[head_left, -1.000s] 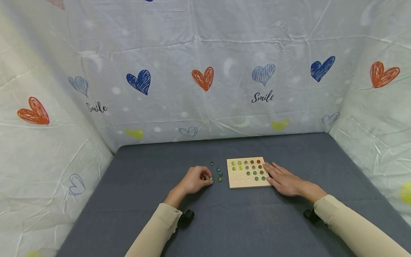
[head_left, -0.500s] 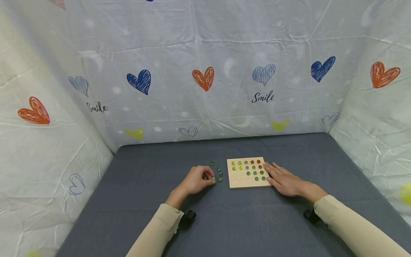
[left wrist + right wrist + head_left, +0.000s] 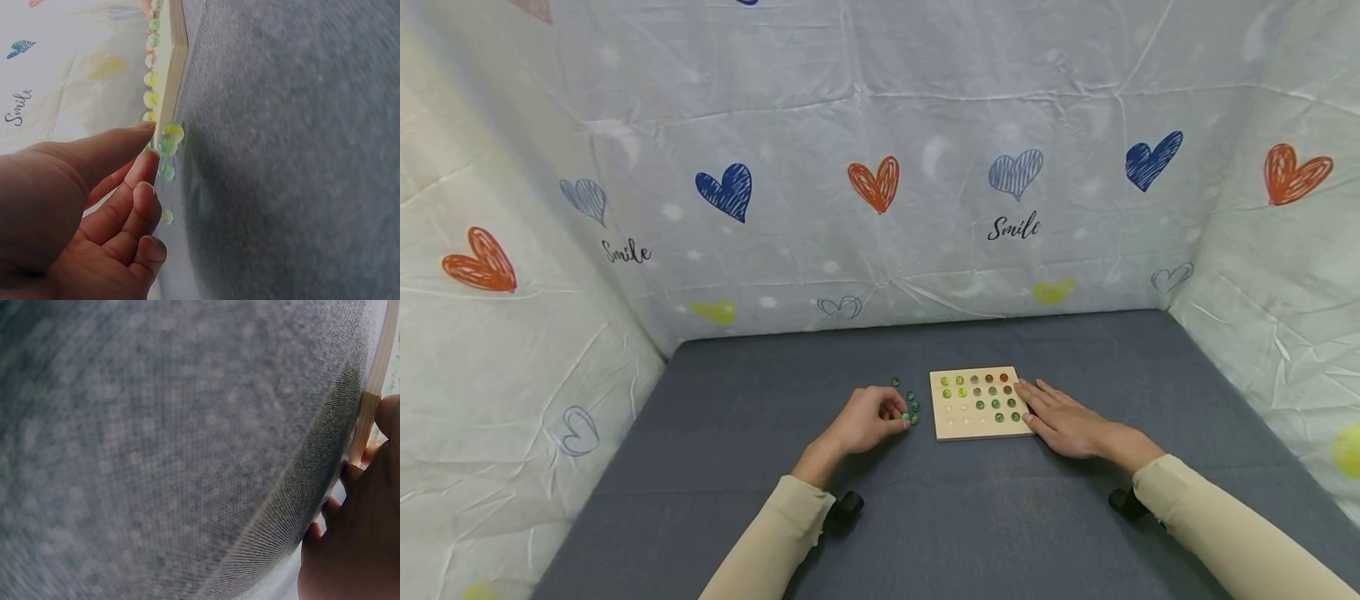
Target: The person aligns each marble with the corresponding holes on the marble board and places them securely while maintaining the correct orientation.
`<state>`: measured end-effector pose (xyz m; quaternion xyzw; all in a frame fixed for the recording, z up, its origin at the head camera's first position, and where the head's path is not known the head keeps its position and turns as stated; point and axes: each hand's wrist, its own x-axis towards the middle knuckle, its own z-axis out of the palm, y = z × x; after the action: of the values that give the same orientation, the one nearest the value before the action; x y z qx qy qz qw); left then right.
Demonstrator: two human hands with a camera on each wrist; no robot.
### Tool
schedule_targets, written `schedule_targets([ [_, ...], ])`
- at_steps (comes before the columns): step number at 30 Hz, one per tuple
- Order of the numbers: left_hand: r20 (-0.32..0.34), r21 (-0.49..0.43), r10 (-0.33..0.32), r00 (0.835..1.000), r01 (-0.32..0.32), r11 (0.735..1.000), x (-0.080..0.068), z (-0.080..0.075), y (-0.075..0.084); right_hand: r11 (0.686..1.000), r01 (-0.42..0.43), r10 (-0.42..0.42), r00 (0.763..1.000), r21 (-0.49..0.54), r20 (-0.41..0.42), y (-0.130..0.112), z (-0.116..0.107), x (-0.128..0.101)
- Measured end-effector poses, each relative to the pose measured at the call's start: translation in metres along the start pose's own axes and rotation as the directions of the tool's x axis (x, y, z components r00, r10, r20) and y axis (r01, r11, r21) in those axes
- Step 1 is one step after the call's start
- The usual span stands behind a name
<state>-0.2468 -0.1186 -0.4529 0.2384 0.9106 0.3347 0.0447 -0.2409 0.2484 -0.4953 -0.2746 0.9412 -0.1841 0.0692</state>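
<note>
In the head view my left hand (image 3: pixel 865 421) pinches a green marble (image 3: pixel 906 417) between thumb and curled forefinger, low over the cloth. Right beside those fingertips lies a yellow-green marble (image 3: pixel 914 420); several green marbles (image 3: pixel 910 395) lie loose just beyond. In the left wrist view, the thumb and fingers mostly hide the held marble. The pale wooden board (image 3: pixel 958 429) has rows of round hollows. Yellow, clear, reddish and green marbles fill its back rows and part of the front ones. My right hand (image 3: pixel 1063 425) lies flat with straight fingers, touching the board's right edge.
A dark grey cloth (image 3: pixel 1000 517) covers the table. White curtains (image 3: pixel 805 225) printed with hearts stand behind it and at both sides. One loose green marble (image 3: pixel 896 382) lies farthest back, left of the board.
My left hand has shifted slightly right with the green marble, closing in on the loose marbles. The right hand and the board have stayed put.
</note>
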Motion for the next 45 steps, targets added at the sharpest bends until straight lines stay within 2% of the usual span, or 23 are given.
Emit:
schedule_targets([
  [18, 0.031, 0.004, 0.036, 0.999, -0.037, 0.999, 0.008, 0.010, 0.015, 1.000, 0.024, -0.024, 1.000, 0.019, 0.008, -0.015, -0.011, -0.008],
  [27, 0.051, -0.010, 0.054, 0.997, -0.053, 0.999, 0.014, 0.015, 0.022, 0.998, 0.056, -0.055, 0.998, 0.026, -0.023, -0.013, -0.011, -0.008],
  [45, 0.072, -0.015, 0.102, 0.992, -0.101, 0.995, 0.023, 0.028, 0.035, 1.000, 0.019, -0.019, 1.000, 0.020, 0.001, -0.015, -0.012, -0.007],
])
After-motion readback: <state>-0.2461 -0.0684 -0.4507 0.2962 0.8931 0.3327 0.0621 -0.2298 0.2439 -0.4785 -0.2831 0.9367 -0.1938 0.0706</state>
